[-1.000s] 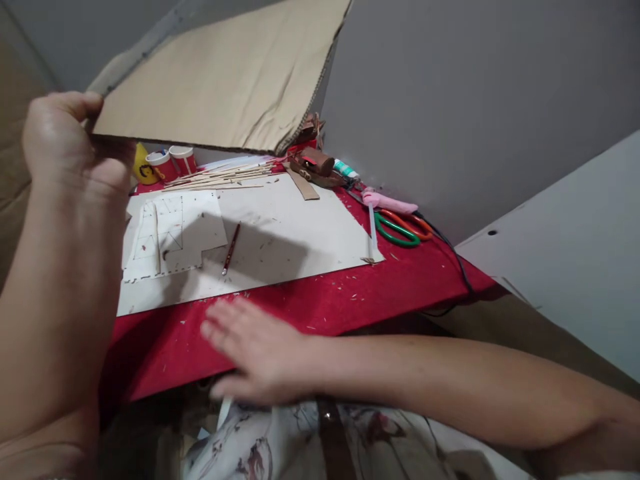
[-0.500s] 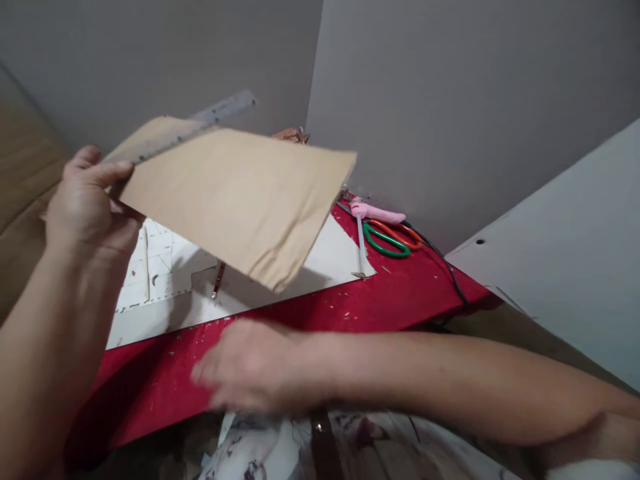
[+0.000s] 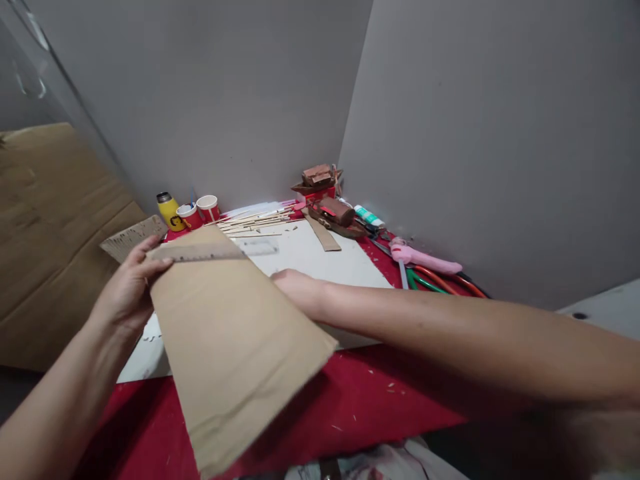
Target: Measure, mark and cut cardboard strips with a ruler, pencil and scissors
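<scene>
My left hand (image 3: pixel 127 287) grips the upper left corner of a brown cardboard sheet (image 3: pixel 235 347) together with a grey metal ruler (image 3: pixel 200 252) lying along its top edge. The sheet hangs tilted over the red table (image 3: pixel 380 400) and hides part of the white board (image 3: pixel 320 260) beneath it. My right hand (image 3: pixel 300 290) reaches across from the right and goes behind the sheet's right edge. Its fingers are hidden by the cardboard.
At the back stand a yellow bottle (image 3: pixel 169 210), two red-and-white cups (image 3: pixel 207 208), several wooden sticks (image 3: pixel 255 220) and a small brown model (image 3: pixel 325 193). A pink tool (image 3: pixel 425 259) and scissors (image 3: pixel 440 280) lie right. A large cardboard panel (image 3: pixel 45 240) leans at left. Grey walls enclose the corner.
The cardboard sheet and ruler have come down from overhead to just above the table. My right hand has moved from the table's near edge forward to behind the sheet.
</scene>
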A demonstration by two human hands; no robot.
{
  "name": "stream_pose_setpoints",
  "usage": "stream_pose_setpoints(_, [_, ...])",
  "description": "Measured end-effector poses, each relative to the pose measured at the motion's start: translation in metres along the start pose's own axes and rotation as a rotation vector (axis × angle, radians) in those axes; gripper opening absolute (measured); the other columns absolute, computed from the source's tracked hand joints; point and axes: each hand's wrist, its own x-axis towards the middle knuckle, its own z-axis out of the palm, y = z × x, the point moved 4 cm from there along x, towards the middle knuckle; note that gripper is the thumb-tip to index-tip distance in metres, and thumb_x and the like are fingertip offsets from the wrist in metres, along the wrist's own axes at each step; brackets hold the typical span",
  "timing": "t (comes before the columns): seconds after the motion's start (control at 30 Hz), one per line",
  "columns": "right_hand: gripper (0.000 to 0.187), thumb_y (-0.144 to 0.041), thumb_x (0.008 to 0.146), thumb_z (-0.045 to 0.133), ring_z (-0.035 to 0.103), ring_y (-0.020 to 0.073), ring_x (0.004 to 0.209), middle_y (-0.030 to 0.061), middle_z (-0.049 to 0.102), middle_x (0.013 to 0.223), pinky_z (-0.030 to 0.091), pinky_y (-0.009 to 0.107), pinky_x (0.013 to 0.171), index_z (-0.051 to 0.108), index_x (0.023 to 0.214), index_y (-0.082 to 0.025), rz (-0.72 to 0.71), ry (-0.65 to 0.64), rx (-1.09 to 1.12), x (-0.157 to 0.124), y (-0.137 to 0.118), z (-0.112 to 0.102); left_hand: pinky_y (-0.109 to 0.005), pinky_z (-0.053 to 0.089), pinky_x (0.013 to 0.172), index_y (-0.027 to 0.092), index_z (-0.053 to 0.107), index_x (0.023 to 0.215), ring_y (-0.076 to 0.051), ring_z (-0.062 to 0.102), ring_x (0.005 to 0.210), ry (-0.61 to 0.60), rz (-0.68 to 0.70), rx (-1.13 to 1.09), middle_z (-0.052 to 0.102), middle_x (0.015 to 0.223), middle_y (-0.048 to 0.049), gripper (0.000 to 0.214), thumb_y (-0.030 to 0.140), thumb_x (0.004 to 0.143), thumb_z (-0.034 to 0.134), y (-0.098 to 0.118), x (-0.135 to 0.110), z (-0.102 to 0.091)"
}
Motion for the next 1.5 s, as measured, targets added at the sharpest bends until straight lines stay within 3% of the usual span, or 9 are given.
stream_pose_setpoints(0.13, [0.003, -0.013, 0.086, 0.064, 0.067, 0.0196, 0.074, 0.0101, 0.071, 0.086, 0.052, 0.031, 0.067, 0.067, 0.086, -0.013, 0.010, -0.182, -0.224, -0.014, 0.041, -0.042, -0.022, 0.056, 0.057, 0.026, 0.051, 0.139, -0.015, 0.068, 0.064, -0.122, -0.181, 0.050, 0.072, 0.087, -0.0036, 0.079, 0.001, 0.067, 0.070, -0.041, -0.003, 0.018])
stream_pose_setpoints(0.3, [0.013, -0.017, 0.081, 0.047, 0.058, 0.0199, 0.058, 0.0053, 0.065, 0.070, 0.040, 0.030, 0.054, 0.059, 0.080, -0.019, 0.221, -0.046, -0.316, -0.061, 0.086, -0.104, -0.029, 0.058, 0.062, 0.025, 0.040, 0.148, -0.018, 0.069, 0.066, -0.328, -0.275, 0.101, 0.071, 0.083, -0.0048, 0.088, 0.006, 0.068, 0.070, -0.086, 0.002, 0.070])
stream_pose_setpoints(0.53, [0.018, -0.017, 0.084, 0.040, 0.056, 0.0172, 0.062, 0.0003, 0.060, 0.070, 0.044, 0.028, 0.057, 0.054, 0.074, -0.023, 0.284, 0.076, 0.185, -0.107, 0.082, -0.097, -0.037, 0.056, 0.077, 0.020, 0.037, 0.149, -0.022, 0.069, 0.079, -0.477, -0.134, 0.281, 0.070, 0.096, -0.0089, 0.085, 0.013, 0.071, 0.071, -0.114, 0.023, 0.130])
stream_pose_setpoints(0.67, [0.019, -0.025, 0.089, 0.044, 0.060, 0.0202, 0.070, 0.0026, 0.064, 0.078, 0.047, 0.030, 0.060, 0.060, 0.080, -0.023, 0.320, 0.120, 0.260, -0.112, 0.076, -0.093, -0.044, 0.047, 0.098, 0.023, 0.050, 0.142, -0.028, 0.061, 0.111, -0.443, 0.069, 0.481, 0.059, 0.131, -0.0141, 0.074, 0.017, 0.072, 0.074, -0.105, 0.032, 0.123])
stream_pose_setpoints(0.77, [0.020, -0.034, 0.091, 0.050, 0.063, 0.0227, 0.078, 0.0043, 0.068, 0.084, 0.050, 0.032, 0.065, 0.065, 0.085, -0.023, 0.357, 0.170, 0.336, -0.112, 0.077, -0.094, -0.050, 0.038, 0.108, 0.026, 0.051, 0.141, -0.031, 0.049, 0.128, -0.433, 0.487, 0.793, 0.052, 0.144, -0.0120, 0.060, 0.022, 0.082, 0.065, -0.088, 0.023, 0.114])
stream_pose_setpoints(0.97, [0.023, -0.041, 0.089, 0.056, 0.053, 0.0148, 0.056, 0.0022, 0.065, 0.075, 0.041, 0.027, 0.049, 0.067, 0.093, -0.022, 0.469, 0.202, 0.597, -0.106, 0.079, -0.093, -0.053, 0.035, 0.111, 0.025, 0.049, 0.141, -0.031, 0.041, 0.137, -0.915, 0.884, 1.138, 0.050, 0.148, -0.0132, 0.048, 0.026, 0.093, 0.053, -0.101, -0.010, 0.145])
stream_pose_setpoints(1.17, [0.021, -0.040, 0.089, 0.058, 0.052, 0.0129, 0.057, -0.0004, 0.062, 0.072, 0.042, 0.027, 0.053, 0.068, 0.088, -0.022, 0.438, 0.198, 0.579, -0.097, 0.079, -0.098, -0.047, 0.045, 0.097, 0.019, 0.060, 0.123, -0.029, 0.056, 0.109, -1.116, 0.813, 1.187, 0.065, 0.117, -0.0128, 0.030, 0.027, 0.094, 0.055, -0.107, -0.005, 0.163])
stream_pose_setpoints(1.37, [0.020, -0.036, 0.090, 0.055, 0.067, 0.0203, 0.081, 0.0047, 0.071, 0.088, 0.054, 0.032, 0.072, 0.069, 0.091, -0.021, 0.399, 0.190, 0.518, -0.093, 0.088, -0.083, -0.037, 0.046, 0.074, 0.021, 0.059, 0.094, -0.025, 0.059, 0.085, -1.060, 0.510, 1.211, 0.065, 0.092, -0.0061, 0.011, 0.024, 0.085, 0.064, -0.102, -0.015, 0.139])
stream_pose_setpoints(1.5, [0.035, -0.034, 0.090, 0.061, 0.065, 0.0262, 0.110, 0.0122, 0.067, 0.124, 0.053, 0.036, 0.089, 0.065, 0.122, -0.021, 0.142, 0.045, 0.288, -0.097, 0.078, -0.063, -0.029, 0.043, 0.064, 0.023, 0.053, 0.086, -0.018, 0.058, 0.071, -1.067, 0.318, 1.030, 0.064, 0.081, -0.0017, 0.005, 0.018, 0.089, 0.053, -0.104, -0.052, 0.126])
